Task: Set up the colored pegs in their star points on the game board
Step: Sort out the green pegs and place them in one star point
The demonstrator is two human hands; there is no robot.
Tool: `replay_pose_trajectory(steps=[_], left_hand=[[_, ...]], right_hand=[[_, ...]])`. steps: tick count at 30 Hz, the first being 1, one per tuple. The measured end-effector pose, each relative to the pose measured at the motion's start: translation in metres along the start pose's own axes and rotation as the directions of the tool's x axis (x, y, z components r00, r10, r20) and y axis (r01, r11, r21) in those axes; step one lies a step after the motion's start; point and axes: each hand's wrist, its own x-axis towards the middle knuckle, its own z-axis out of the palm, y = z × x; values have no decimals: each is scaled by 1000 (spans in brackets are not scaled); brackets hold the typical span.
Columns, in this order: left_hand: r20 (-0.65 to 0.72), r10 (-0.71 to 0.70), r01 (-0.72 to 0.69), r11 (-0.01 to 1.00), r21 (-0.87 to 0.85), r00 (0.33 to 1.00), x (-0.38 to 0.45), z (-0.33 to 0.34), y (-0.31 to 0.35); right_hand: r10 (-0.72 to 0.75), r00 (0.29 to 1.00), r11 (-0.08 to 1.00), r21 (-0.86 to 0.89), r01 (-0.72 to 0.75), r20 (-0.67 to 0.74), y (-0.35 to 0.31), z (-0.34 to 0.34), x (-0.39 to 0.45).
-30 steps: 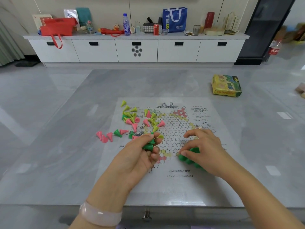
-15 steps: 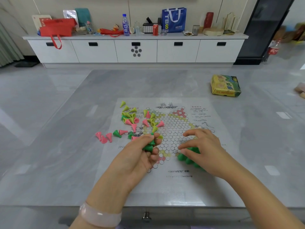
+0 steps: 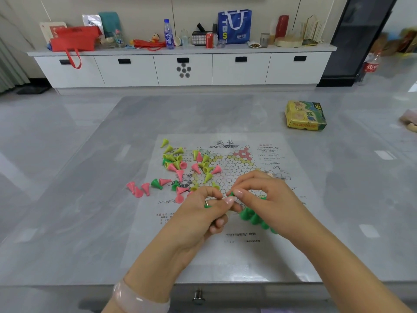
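Head | right hand (image 3: 268, 199) fingers pinch cone-shaped green peg (image 3: 231, 194) | left hand (image 3: 203, 213) curled, holding green pegs | glossy paper board (image 3: 225, 256)

Yellow-green box (image 3: 305, 116) on grey table (image 3: 90, 188); blue bag (image 3: 234, 26), red can (image 3: 209, 40) on white sideboard (image 3: 180, 68).

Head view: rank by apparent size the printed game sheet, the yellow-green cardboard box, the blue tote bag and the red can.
1. White printed paper game sheet
2-3. Yellow-green cardboard box and blue tote bag: alike; the bag sits farther off, so unsure
4. Red can
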Motion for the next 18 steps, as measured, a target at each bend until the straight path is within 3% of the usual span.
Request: replay_pose_trajectory(steps=[5, 10, 18], left_hand=[[-43, 3, -2, 999, 33, 999, 1, 1, 0], [-63, 11, -14, 999, -46, 998, 2, -5, 3], [-44, 4, -10, 990, -138, 999, 2, -6, 2]], right_hand=[[35, 998, 997, 63, -32, -45, 4, -9, 3], [85, 919, 968, -186, -168, -386, 35, -39, 12], [113, 957, 915, -347, -205, -268, 60, -43, 12]])
